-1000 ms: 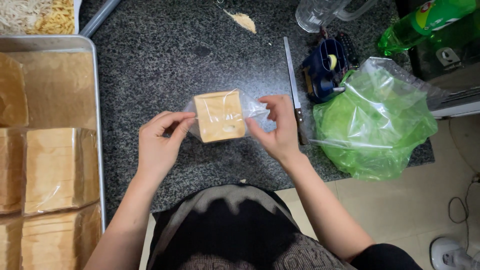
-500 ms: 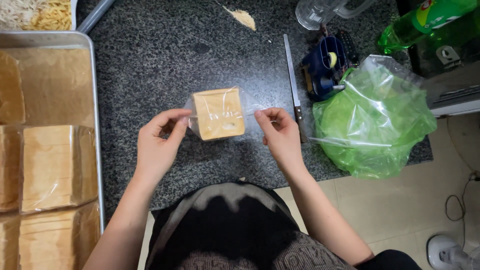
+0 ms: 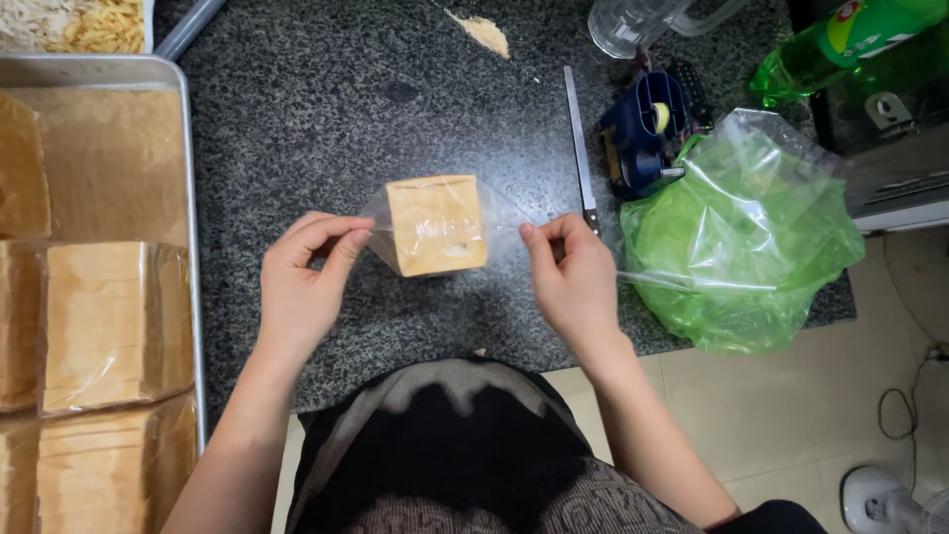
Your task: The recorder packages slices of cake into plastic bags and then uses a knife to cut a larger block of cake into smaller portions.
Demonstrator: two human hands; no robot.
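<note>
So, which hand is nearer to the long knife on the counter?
The right hand. It is just left of the knife, its knuckles beside the handle end. The left hand is far off, beyond the wrapped sandwich.

The scene was evenly and fairly brightly lit from overhead, with only soft, faint shadows under the left hand and right hand on the dark speckled table. Glare showed as white streaks on the crumpled green plastic bag and as a dull sheen on the metal tray. Focus was sharp at the centre, while the wide lens bent straight lines slightly near the edges, where detail softened a little.
</note>
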